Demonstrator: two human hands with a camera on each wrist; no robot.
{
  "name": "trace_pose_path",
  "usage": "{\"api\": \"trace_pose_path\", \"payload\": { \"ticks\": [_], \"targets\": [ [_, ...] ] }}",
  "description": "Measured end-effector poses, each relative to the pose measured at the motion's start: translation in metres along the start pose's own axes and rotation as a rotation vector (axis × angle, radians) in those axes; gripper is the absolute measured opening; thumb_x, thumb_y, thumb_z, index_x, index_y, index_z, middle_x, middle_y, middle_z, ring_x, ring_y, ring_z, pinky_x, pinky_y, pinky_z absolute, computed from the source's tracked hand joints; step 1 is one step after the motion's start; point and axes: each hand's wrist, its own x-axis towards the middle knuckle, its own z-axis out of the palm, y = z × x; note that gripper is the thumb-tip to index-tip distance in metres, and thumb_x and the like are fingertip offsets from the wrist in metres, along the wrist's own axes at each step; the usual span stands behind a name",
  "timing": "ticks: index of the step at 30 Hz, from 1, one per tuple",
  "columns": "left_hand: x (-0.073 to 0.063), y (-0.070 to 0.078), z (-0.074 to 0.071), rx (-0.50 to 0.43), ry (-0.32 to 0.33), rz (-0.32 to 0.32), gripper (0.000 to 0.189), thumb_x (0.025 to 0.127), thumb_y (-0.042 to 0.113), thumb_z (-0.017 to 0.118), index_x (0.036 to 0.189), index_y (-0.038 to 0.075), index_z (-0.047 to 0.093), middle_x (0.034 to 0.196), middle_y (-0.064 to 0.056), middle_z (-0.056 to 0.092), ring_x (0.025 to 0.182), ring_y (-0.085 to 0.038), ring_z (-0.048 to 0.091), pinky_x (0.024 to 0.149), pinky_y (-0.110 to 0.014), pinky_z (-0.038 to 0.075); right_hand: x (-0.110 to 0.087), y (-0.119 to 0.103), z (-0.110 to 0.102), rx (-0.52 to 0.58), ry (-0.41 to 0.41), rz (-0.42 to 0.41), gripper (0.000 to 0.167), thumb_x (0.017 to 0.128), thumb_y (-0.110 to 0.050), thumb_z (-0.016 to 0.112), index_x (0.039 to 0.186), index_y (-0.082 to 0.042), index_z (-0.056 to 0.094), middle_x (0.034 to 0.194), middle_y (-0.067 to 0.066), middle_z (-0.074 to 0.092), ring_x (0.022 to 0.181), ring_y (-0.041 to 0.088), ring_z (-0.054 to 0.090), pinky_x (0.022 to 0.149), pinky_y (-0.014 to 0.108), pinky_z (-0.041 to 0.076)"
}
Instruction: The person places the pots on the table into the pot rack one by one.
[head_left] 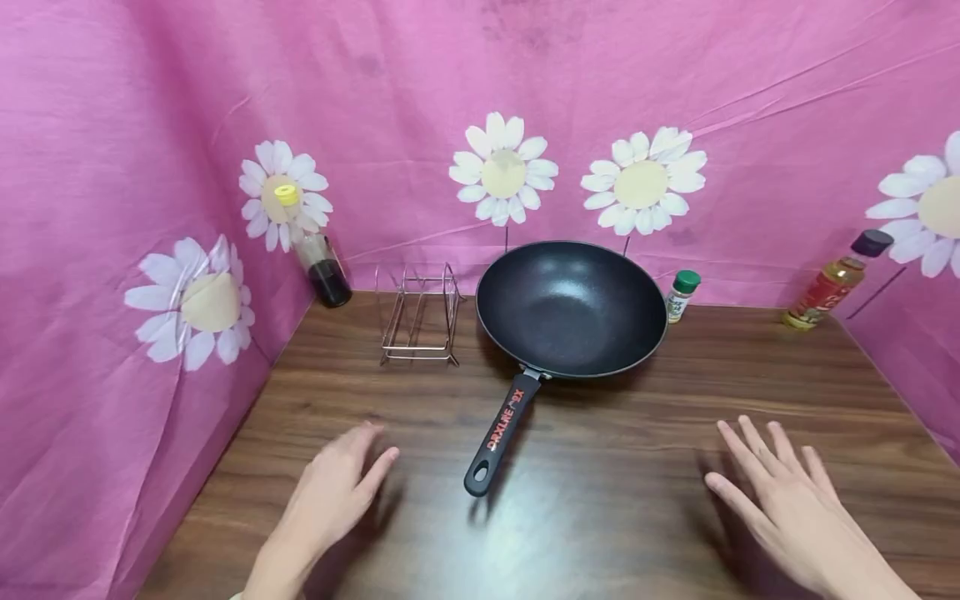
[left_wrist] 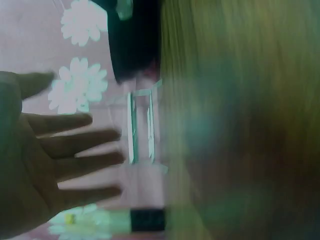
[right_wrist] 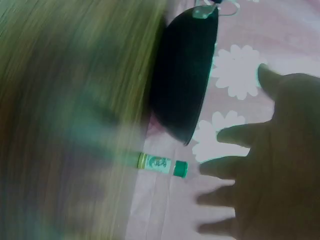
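A black wok (head_left: 570,308) sits on the wooden table, its handle (head_left: 504,433) pointing toward the front and a little left. My left hand (head_left: 330,492) hovers over the table left of the handle, fingers loosely extended and holding nothing; the left wrist view shows the same hand (left_wrist: 60,150) with its fingers apart. On the other side my right hand (head_left: 787,508) is spread out with nothing in it, and in the right wrist view this hand (right_wrist: 270,165) also has separated fingers. A wire rack (head_left: 418,321) stands between the wok and the left wall.
At the back left corner stands a bottle of dark liquid (head_left: 328,279) with a yellow cap. A small green-capped jar (head_left: 681,297) is beside the wok's right rim. An oil bottle (head_left: 828,287) leans at the back right. Pink flowered cloth (head_left: 405,108) encloses the wooden table (head_left: 615,467).
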Motion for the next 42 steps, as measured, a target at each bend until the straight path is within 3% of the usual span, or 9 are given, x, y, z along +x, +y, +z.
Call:
{"api": "trace_pose_path", "payload": {
  "ticks": [4, 8, 11, 14, 18, 22, 27, 36, 42],
  "targets": [
    [0.001, 0.011, 0.014, -0.574, -0.187, -0.057, 0.026, 0.099, 0.015, 0.060, 0.116, -0.005, 0.064, 0.101, -0.018, 0.075, 0.093, -0.028, 0.074, 0.082, -0.039, 0.061, 0.003, -0.015, -0.006, 0.107, -0.012, 0.022, 0.054, 0.103, -0.034, 0.056, 0.148, -0.007, 0.046, 0.143, 0.030, 0.052, 0.130, 0.053, 0.050, 0.103, 0.067, 0.037],
    [0.004, 0.021, 0.027, -1.189, -0.433, -0.169, 0.042, 0.103, 0.011, 0.052, 0.127, -0.022, 0.042, 0.104, -0.032, 0.070, 0.094, -0.036, 0.075, 0.079, -0.045, 0.063, 0.014, -0.042, -0.006, 0.154, 0.010, 0.031, 0.045, 0.101, -0.036, 0.059, 0.137, -0.010, 0.059, 0.127, 0.015, 0.069, 0.116, 0.041, 0.065, 0.088, 0.059, 0.048],
    [0.011, 0.029, 0.034, -1.395, -0.528, -0.253, 0.050, 0.102, 0.012, 0.051, 0.135, -0.022, 0.033, 0.103, -0.023, 0.071, 0.092, -0.029, 0.075, 0.080, -0.049, 0.062, 0.027, -0.063, -0.001, 0.220, 0.030, -0.011, 0.039, 0.099, -0.034, 0.063, 0.132, -0.012, 0.064, 0.121, 0.006, 0.073, 0.111, 0.030, 0.069, 0.088, 0.045, 0.054],
    [0.021, 0.037, 0.040, -1.512, -0.585, -0.308, 0.052, 0.102, 0.011, 0.050, 0.141, -0.018, 0.031, 0.104, -0.015, 0.069, 0.092, -0.028, 0.075, 0.084, -0.050, 0.061, 0.043, -0.079, 0.012, 0.355, 0.032, -0.093, 0.033, 0.100, -0.025, 0.062, 0.130, -0.010, 0.065, 0.116, 0.004, 0.075, 0.104, 0.016, 0.071, 0.085, 0.028, 0.056],
    [0.034, 0.046, 0.049, -1.619, -0.657, -0.335, 0.050, 0.103, 0.012, 0.048, 0.144, -0.015, 0.035, 0.112, -0.023, 0.068, 0.097, -0.032, 0.074, 0.091, -0.053, 0.058, 0.067, -0.095, 0.035, 0.784, -0.116, -0.200, 0.036, 0.106, -0.011, 0.048, 0.134, 0.010, 0.055, 0.116, 0.024, 0.072, 0.101, 0.010, 0.073, 0.084, 0.025, 0.059],
    [0.040, 0.055, 0.056, -1.660, -0.696, -0.355, 0.046, 0.104, 0.011, 0.047, 0.141, -0.015, 0.038, 0.122, -0.032, 0.065, 0.100, -0.033, 0.074, 0.093, -0.052, 0.057, 0.091, -0.107, 0.053, 1.317, -0.422, -0.087, 0.056, 0.111, -0.022, 0.035, 0.143, 0.024, 0.030, 0.129, 0.040, 0.057, 0.112, 0.020, 0.071, 0.094, 0.036, 0.059],
    [0.045, 0.061, 0.060, -1.695, -0.736, -0.382, 0.047, 0.104, 0.011, 0.044, 0.143, -0.014, 0.035, 0.116, -0.024, 0.070, 0.097, -0.030, 0.074, 0.092, -0.048, 0.059, 0.112, -0.118, 0.064, 1.794, -0.639, 0.104, 0.068, 0.111, -0.032, 0.027, 0.152, 0.018, 0.007, 0.143, 0.026, 0.055, 0.130, 0.027, 0.060, 0.110, 0.039, 0.048],
    [0.051, 0.072, 0.062, -1.773, -0.843, -0.414, 0.053, 0.108, 0.020, 0.035, 0.147, -0.015, 0.029, 0.106, -0.009, 0.072, 0.096, -0.023, 0.073, 0.085, -0.031, 0.061, 0.134, -0.140, 0.086, 2.151, -0.770, 0.114, 0.074, 0.109, -0.042, 0.019, 0.155, 0.009, -0.008, 0.154, 0.023, 0.044, 0.135, 0.021, 0.055, 0.114, 0.030, 0.043],
    [0.051, 0.072, 0.065, -1.839, -0.883, -0.432, 0.046, 0.109, 0.024, 0.029, 0.140, -0.010, 0.038, 0.105, -0.007, 0.072, 0.096, -0.019, 0.072, 0.083, -0.024, 0.058, 0.141, -0.148, 0.100, 2.389, -0.868, -0.005, 0.064, 0.109, -0.041, 0.014, 0.149, 0.003, 0.038, 0.148, 0.014, 0.054, 0.139, 0.022, 0.052, 0.116, 0.032, 0.041]
  ]
}}
